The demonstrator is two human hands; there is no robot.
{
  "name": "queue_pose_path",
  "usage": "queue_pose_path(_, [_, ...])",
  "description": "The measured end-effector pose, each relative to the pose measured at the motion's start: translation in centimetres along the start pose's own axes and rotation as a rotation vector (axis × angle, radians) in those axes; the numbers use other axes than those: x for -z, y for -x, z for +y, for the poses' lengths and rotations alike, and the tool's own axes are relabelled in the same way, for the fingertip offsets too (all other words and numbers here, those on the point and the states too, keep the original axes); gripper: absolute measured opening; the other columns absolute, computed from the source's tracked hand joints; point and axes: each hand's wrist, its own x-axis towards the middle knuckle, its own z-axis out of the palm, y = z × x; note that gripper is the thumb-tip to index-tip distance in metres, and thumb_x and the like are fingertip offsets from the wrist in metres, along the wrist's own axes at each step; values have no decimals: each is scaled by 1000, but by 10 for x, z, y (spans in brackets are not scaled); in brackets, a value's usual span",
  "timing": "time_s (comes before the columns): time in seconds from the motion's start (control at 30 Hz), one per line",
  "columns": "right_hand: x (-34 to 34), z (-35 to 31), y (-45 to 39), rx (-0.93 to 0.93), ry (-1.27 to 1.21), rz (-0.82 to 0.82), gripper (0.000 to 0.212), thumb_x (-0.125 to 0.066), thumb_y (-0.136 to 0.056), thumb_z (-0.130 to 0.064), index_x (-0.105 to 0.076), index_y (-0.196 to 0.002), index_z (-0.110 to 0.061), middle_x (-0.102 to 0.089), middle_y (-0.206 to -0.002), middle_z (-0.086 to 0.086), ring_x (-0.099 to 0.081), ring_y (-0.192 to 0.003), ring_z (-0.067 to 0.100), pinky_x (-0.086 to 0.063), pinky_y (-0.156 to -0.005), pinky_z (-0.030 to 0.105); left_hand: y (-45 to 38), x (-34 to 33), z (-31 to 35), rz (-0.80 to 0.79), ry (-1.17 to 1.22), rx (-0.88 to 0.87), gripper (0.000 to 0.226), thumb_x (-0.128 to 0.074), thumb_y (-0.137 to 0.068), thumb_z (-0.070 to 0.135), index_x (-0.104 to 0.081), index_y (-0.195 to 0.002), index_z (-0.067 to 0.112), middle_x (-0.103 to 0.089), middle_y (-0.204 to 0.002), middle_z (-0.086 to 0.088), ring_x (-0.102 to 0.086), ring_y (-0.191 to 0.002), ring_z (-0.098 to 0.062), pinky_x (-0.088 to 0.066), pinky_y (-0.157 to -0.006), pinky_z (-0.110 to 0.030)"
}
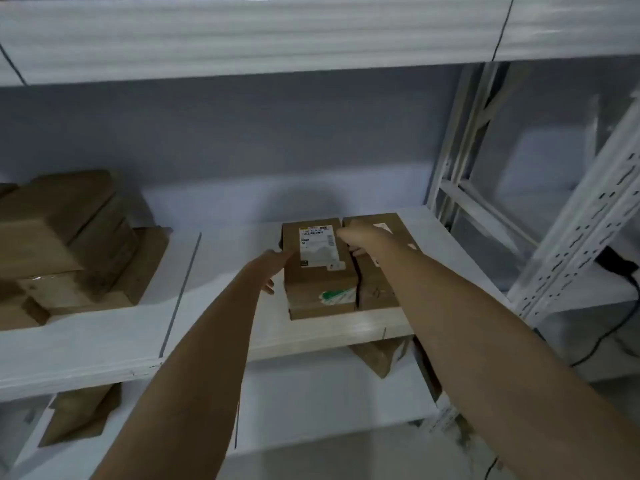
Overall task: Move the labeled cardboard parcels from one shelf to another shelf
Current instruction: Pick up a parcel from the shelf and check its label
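Both arms reach to a stack of two parcels on the middle shelf (214,306). The top parcel (317,252) carries a white label (318,249) and lies on a lower box (322,299) with a green and white sticker. The left hand (273,263) presses against the left side of the top parcel, fingers mostly hidden behind its edge. The right hand (355,237) is curled over the right edge, in the narrow gap beside a second stack (379,265) that touches the first one. So both hands seem to hold the top parcel from two sides, but I cannot tell if it is being put down or taken away.

The task looks about half done, I think: a bigger pile of parcels (69,244) waits at the left of the same shelf, and some more boxes (81,414) lie on the shelf below. The neighbour stack leaves little room for the right fingers. The metal upright (585,216) at the right stands close to the right arm.
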Motion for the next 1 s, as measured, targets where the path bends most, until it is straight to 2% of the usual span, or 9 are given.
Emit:
queue_pose_path(0.13, [4, -11, -17, -37, 9, -53, 55, -49, -93, -27, -35, -140, -3, -48, -138, 20, -57, -114, 32, -53, -94, 39, -15, -2, 15, -62, 42, 37, 80, -54, -83, 59, -39, -141, 6, -44, -144, -21, -53, -121, -44, -50, -96, -52])
queue_pose_path(0.27, [4, -14, -30, -62, 74, -102, 50, -54, -92, -21, -41, -134, 2, -54, -130, 25, -61, -109, 35, -54, -93, 44, -28, -6, 20, -53, 12, 29, 57, -60, -84, 49, -51, -123, 8, -57, -126, -15, -59, -108, -36, -49, -97, -51])
queue_pose_path(0.37, [-1, -13, -36, -84, 150, -173, 53, -55, -91, -15, -37, -139, -1, -50, -136, 25, -64, -107, 37, -56, -91, 46, -31, -7, 20, -36, -6, 18, 55, -65, -83, 41, -52, -127, 9, -59, -129, -15, -58, -115, -36, -50, -96, -48])
queue_pose_path(0.43, [-4, -11, -36, -99, 202, -215, 51, -52, -90, -9, -38, -139, 0, -51, -136, 24, -62, -112, 37, -53, -96, 46, -29, -8, 19, -11, 2, 18, 54, -66, -83, 40, -52, -124, 8, -58, -131, -15, -58, -115, -34, -49, -87, -43])
queue_pose_path(0.53, [-8, -8, -35, -89, 130, -219, 47, -50, -88, -4, -44, -135, 4, -51, -137, 25, -53, -125, 39, -45, -105, 48, -29, -7, 16, 10, 42, 24, 47, -68, -81, 39, -51, -112, 7, -59, -130, -16, -57, -100, -29, -49, -81, -42])
queue_pose_path(0.63, [-9, -8, -35, -149, 100, -232, 48, -49, -91, -8, -39, -138, -1, -52, -135, 24, -59, -115, 41, -51, -97, 51, -29, -5, 11, 29, 116, 17, 58, -72, -78, 37, -54, -122, 3, -61, -128, -15, -58, -98, -28, -51, -82, -43])
queue_pose_path(0.73, [-5, -12, -30, -122, 34, -166, 45, -54, -89, -8, -45, -132, 0, -55, -132, 23, -59, -113, 39, -53, -94, 51, -21, -2, 11, 55, 223, -47, 55, -73, -79, 30, -56, -123, 3, -64, -126, -15, -60, -97, -27, -51, -81, -41])
queue_pose_path(0.93, [-5, -20, -8, 0, -137, -58, 51, -62, -82, -3, -47, -130, -7, -61, -125, 17, -65, -104, 33, -58, -74, 41, -1, 15, 9, 154, 360, -195, 66, -75, -77, 24, -49, -135, 9, -62, -131, -13, -59, -119, -31, -51, -93, -47])
queue_pose_path(1.0, [-7, -23, 6, 20, -177, -44, 46, -61, -82, 0, -50, -126, -4, -62, -123, 18, -65, -103, 33, -59, -76, 44, 8, 20, 4, 158, 369, -227, 68, -77, -75, 23, -48, -136, 10, -61, -132, -12, -60, -119, -31, -52, -93, -47])
